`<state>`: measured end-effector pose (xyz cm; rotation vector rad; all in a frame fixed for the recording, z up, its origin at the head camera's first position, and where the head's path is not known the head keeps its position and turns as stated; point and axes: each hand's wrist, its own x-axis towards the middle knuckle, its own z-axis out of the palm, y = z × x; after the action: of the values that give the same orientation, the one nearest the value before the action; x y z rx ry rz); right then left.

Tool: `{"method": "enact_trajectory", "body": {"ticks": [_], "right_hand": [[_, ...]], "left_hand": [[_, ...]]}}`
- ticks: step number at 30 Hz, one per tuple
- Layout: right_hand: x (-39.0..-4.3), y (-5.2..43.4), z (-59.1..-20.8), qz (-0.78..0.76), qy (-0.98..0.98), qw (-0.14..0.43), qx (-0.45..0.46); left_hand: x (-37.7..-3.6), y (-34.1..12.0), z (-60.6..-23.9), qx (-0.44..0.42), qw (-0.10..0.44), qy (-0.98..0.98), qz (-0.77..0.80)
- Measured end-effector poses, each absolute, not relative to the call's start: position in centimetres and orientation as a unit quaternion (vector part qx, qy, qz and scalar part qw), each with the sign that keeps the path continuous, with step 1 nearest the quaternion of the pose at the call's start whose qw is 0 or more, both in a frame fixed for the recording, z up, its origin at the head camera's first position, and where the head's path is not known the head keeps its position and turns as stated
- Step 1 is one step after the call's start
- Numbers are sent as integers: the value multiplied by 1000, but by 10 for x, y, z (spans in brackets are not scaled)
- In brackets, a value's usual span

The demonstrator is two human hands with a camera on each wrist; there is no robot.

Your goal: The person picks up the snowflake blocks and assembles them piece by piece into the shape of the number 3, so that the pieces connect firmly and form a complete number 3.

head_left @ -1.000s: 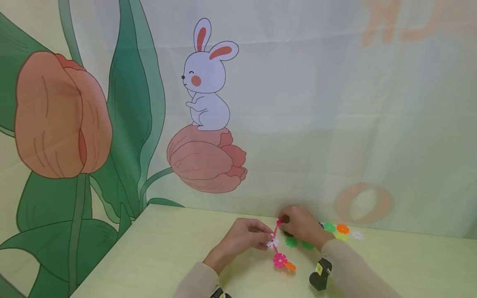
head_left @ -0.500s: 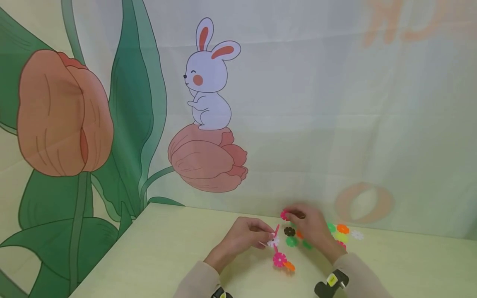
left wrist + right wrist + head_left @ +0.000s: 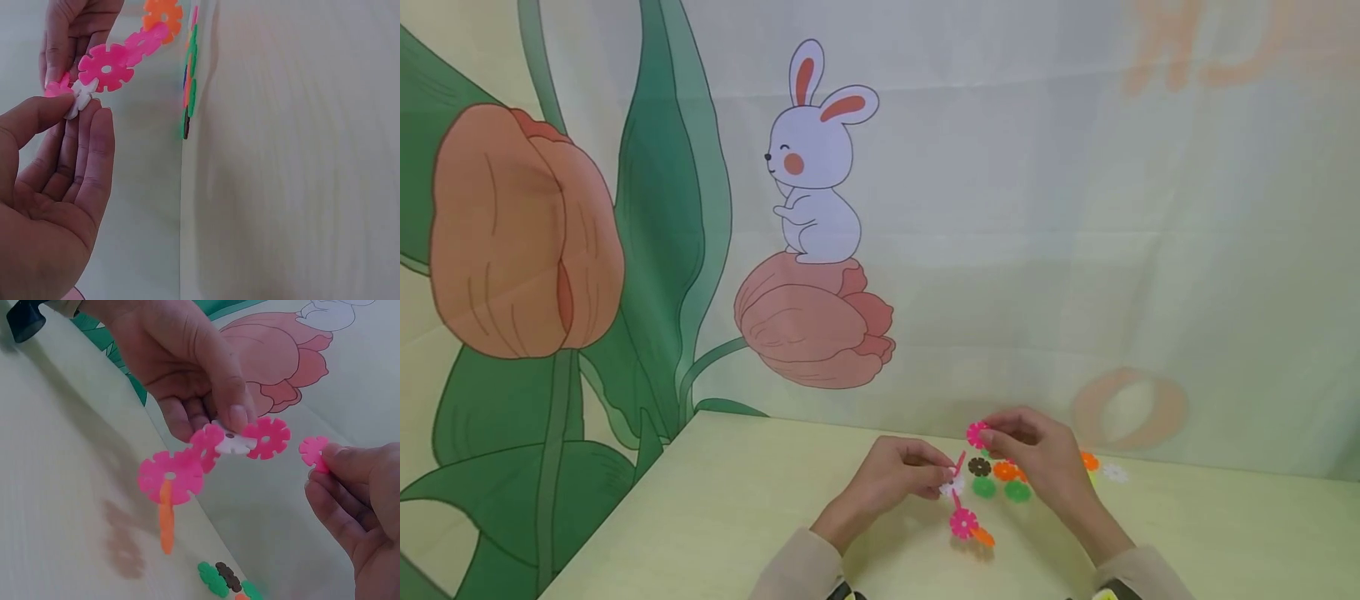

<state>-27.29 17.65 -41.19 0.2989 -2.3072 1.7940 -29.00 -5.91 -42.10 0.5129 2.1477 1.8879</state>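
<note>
1. Left hand (image 3: 891,477) pinches the white disc (image 3: 231,444) of a joined chain of notched plastic discs (image 3: 958,500), thumb and fingertips curled on it, just above the desk (image 3: 715,500) near its back edge.
2. The chain runs from the white disc through pink discs to a big pink disc (image 3: 170,477) with an orange disc (image 3: 165,522) slotted in at the low end; that end hangs just above the desk top, can't tell if it touches.
3. Right hand (image 3: 1037,454) pinches a single loose pink disc (image 3: 314,453) between thumb and fingers, the rest of the fingers curled, just beside the chain's top end and not touching it.
4. Loose discs (image 3: 996,479) lie flat on the desk under and behind the right hand: brown, orange, two green, then more orange and white (image 3: 1114,473) further right, close to the back edge.
5. A curtain with a printed rabbit (image 3: 812,167) and tulips hangs behind the desk.
</note>
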Motion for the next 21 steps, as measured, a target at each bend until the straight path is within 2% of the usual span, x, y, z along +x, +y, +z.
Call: {"method": "enact_trajectory", "body": {"ticks": [7,21], "right_hand": [[-264,173,-409,618,-777,94,73],[-259,169,-415,658,-743,71,97]], "left_hand": [[-289,-57,-420,186,110,731,647],[-285,-53,-419,194,97,749,626]]}}
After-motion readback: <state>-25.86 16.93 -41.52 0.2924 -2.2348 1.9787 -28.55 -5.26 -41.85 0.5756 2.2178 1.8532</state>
